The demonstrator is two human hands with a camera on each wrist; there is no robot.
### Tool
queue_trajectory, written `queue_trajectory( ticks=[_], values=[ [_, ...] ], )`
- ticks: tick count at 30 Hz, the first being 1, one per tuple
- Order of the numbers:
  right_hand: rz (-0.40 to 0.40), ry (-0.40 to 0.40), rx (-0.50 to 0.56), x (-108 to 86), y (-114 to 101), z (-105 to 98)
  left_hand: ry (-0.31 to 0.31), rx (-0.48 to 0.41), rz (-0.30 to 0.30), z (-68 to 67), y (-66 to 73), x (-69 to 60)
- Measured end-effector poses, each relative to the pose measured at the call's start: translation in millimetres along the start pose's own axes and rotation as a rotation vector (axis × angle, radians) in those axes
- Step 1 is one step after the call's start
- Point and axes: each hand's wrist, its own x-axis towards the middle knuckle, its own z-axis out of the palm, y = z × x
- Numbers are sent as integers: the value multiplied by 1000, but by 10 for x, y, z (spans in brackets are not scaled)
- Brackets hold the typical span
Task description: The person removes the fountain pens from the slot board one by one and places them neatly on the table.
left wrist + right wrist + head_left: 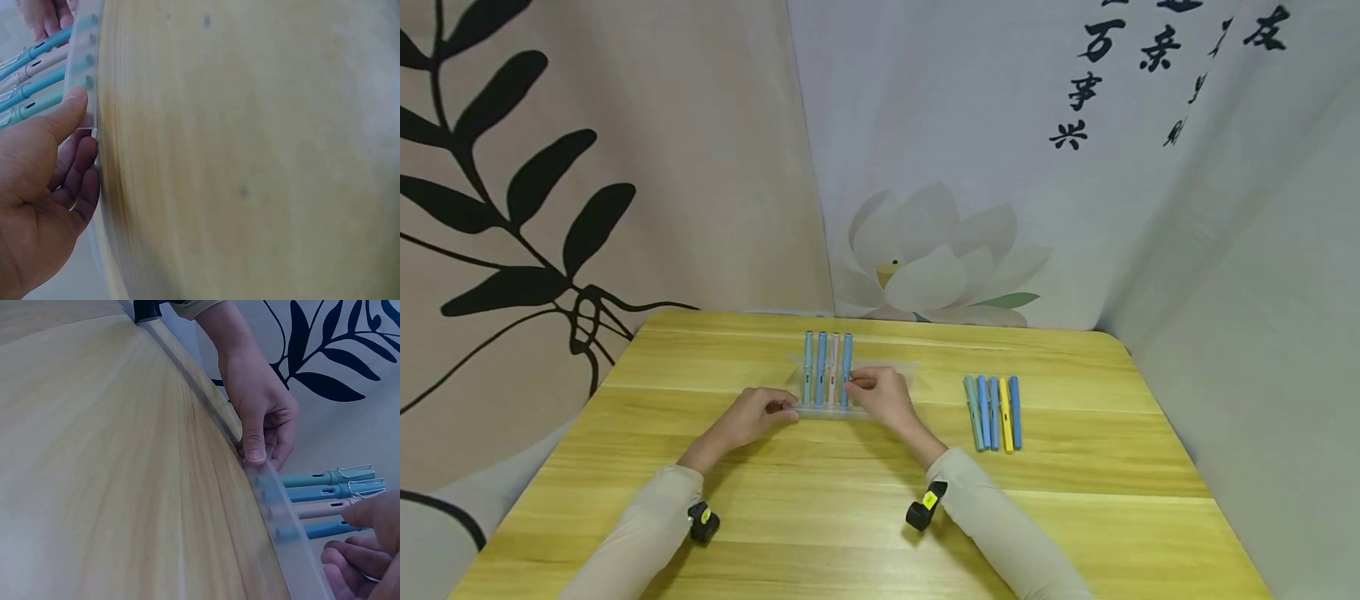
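Note:
A clear plastic pen stand (820, 412) holds several pens upright in a row: a green pen (808, 367), a blue pen (821, 371), a pink pen (832, 371) and, at the right end, another blue pen (847, 354). My left hand (762, 412) grips the stand's left end, its thumb (74, 109) on the front strip. At the rightmost blue pen, my right hand (883, 396) pinches the barrel between thumb and fingers. That pen's lower end shows through the frosted strip (284, 519) in the right wrist view.
Right of the stand, several loose pens lie side by side on the wooden table (820, 517): a green pen (973, 412), blue ones and a yellow pen (1006, 415). Printed curtains (925, 150) hang behind the table and at its sides.

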Motion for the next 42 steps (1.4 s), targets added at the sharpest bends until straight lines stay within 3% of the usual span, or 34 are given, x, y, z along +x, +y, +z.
queue_trajectory(
  ticks=[13, 31, 42],
  values=[
    [13, 21, -63, 34, -12, 87, 6, -2, -8, 4, 9, 7],
    [-38, 82, -46, 8, -169, -15, 5, 12, -11, 2, 19, 7],
    [-80, 73, -29, -60, -225, -125, 10, 5, 1, 6, -5, 6]
  ],
)
